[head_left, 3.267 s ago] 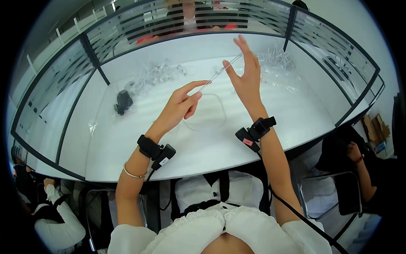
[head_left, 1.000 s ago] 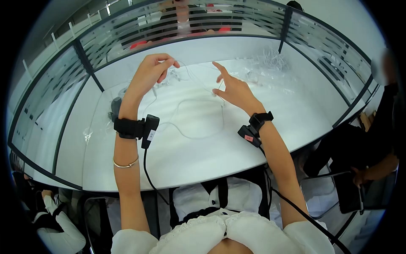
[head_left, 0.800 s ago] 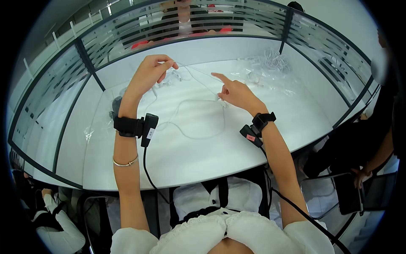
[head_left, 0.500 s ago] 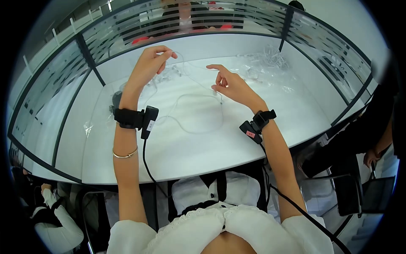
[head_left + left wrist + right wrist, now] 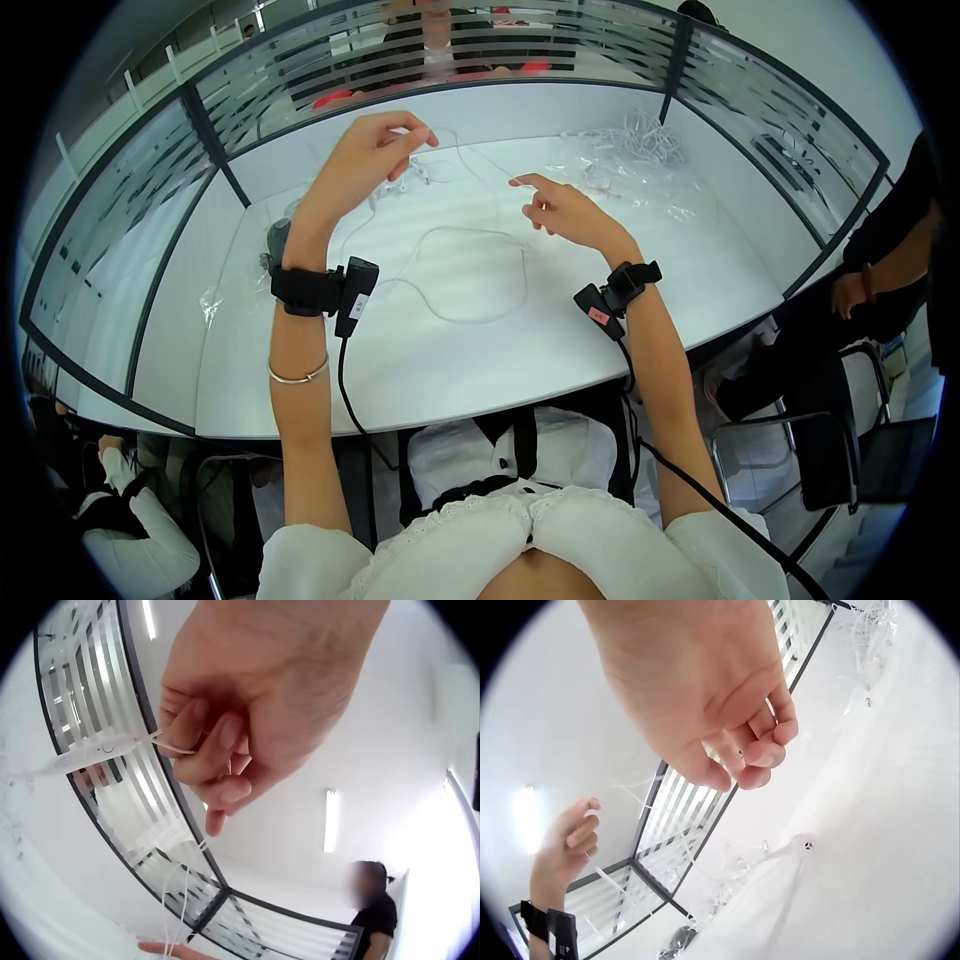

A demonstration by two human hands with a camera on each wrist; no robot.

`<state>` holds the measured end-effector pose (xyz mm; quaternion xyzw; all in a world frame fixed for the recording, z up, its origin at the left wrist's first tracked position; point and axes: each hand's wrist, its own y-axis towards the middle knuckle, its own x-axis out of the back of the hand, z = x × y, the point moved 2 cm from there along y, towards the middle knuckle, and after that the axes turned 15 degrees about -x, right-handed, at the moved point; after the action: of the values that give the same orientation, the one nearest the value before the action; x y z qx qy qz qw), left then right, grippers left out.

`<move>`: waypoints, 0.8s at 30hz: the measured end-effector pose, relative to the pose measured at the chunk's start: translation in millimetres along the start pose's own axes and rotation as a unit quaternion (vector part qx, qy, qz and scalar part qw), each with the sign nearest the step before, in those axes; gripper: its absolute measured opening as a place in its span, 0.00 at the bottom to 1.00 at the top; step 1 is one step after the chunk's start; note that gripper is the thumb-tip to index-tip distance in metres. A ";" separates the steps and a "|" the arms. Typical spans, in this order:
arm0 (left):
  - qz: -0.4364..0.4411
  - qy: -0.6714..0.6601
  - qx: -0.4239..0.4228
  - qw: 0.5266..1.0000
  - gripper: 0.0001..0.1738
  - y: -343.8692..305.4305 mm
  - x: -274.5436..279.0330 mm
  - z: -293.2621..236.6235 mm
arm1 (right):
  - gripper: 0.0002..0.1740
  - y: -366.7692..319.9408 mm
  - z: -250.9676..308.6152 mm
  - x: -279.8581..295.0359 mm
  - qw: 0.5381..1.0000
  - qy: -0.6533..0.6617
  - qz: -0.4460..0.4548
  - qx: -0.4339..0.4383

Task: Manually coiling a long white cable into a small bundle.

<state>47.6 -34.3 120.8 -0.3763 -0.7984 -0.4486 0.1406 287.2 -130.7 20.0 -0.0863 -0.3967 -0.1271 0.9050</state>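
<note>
In the head view my left hand [image 5: 365, 165] is raised at the back left of the table. Its curled fingers grip a thin white earphone cable [image 5: 178, 749], and the white inline control [image 5: 97, 752] with a small round button hangs beside them in the left wrist view. Strands of the cable run across to my right hand [image 5: 575, 215], past its extended index finger. The right wrist view shows that hand's other fingers loosely bent, its thumb apart from them. Below, a wide loop of cable [image 5: 470, 322] lies on the white table [image 5: 560, 350].
Tangled white cables and clear bags [image 5: 650, 145] lie at the back right. A dark grey object [image 5: 280, 240] sits behind my left forearm. Partitions with a dark frame [image 5: 205, 130] enclose the table. Another person stands at the right; a black chair [image 5: 830, 460] is below.
My left hand shifts slightly right with the cable. My right hand, earlier with its thumb at a small white piece of the cable, is off that piece and a little farther right.
</note>
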 end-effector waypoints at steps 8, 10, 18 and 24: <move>0.117 -0.007 -0.003 0.993 0.11 -1.1 -29.2 -7.4 | 0.28 -6.2 29.5 -4.2 0.963 0.110 -0.142 0.200; 0.156 -0.005 0.002 0.988 0.12 -1.0 -37.2 -17.2 | 0.22 -12.5 38.9 -9.6 0.955 0.171 -0.102 0.218; 0.101 0.079 -0.016 0.992 0.10 -1.1 -38.3 33.5 | 0.21 -24.7 26.7 31.5 0.861 0.465 0.138 0.153; 0.009 0.040 0.044 0.998 0.15 -1.3 -23.4 57.5 | 0.23 -25.0 22.7 43.1 0.824 0.521 0.095 0.200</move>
<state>69.0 1.4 74.7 -0.3583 -0.8080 -0.4261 0.1930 292.1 -155.6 68.5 0.1388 0.1274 0.0152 0.9820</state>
